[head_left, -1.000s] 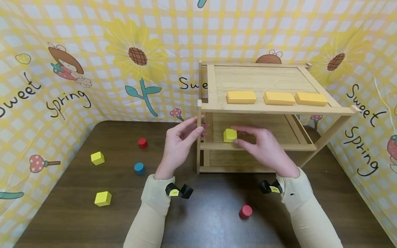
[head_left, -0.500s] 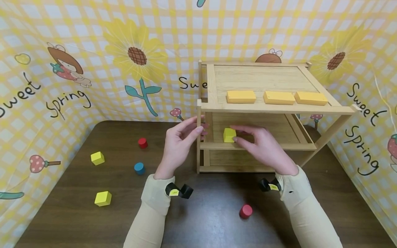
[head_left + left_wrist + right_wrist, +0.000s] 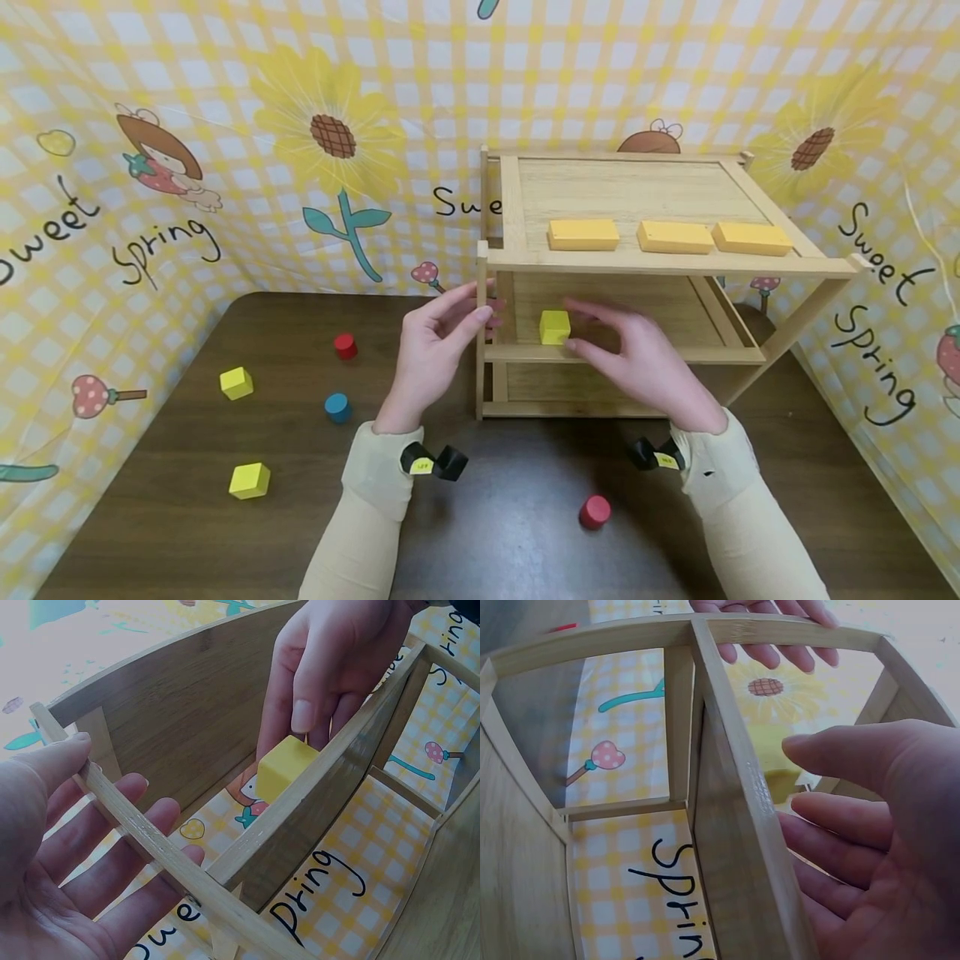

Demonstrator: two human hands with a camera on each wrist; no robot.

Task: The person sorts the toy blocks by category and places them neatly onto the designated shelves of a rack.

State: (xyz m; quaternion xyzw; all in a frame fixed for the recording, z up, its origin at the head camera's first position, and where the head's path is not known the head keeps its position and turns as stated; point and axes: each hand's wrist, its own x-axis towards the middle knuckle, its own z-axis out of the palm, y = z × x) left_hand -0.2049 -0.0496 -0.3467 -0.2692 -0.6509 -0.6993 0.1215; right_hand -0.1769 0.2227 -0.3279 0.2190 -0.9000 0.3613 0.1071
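Observation:
A small yellow cube (image 3: pixel 555 327) sits on the middle tier of the wooden shelf rack (image 3: pixel 667 265), close to its front rail. My right hand (image 3: pixel 647 358) is just right of the cube, thumb and fingers spread apart; the right wrist view shows a gap between its fingertips and the cube (image 3: pixel 771 759). At the rack's left side, my left hand (image 3: pixel 437 354) holds the front upright post (image 3: pixel 150 832), thumb on one side and fingers behind it.
Three yellow-orange rectangular blocks (image 3: pixel 675 238) lie in a row on the top tier. On the table at left are two yellow cubes (image 3: pixel 249 481), a red cylinder (image 3: pixel 346 347) and a blue cylinder (image 3: pixel 337 407). Another red cylinder (image 3: pixel 595 512) stands in front of the rack.
My right hand's fingers have parted from the yellow cube and drawn slightly to the right. The cube has shifted marginally left on the tier. My left hand stays on the post.

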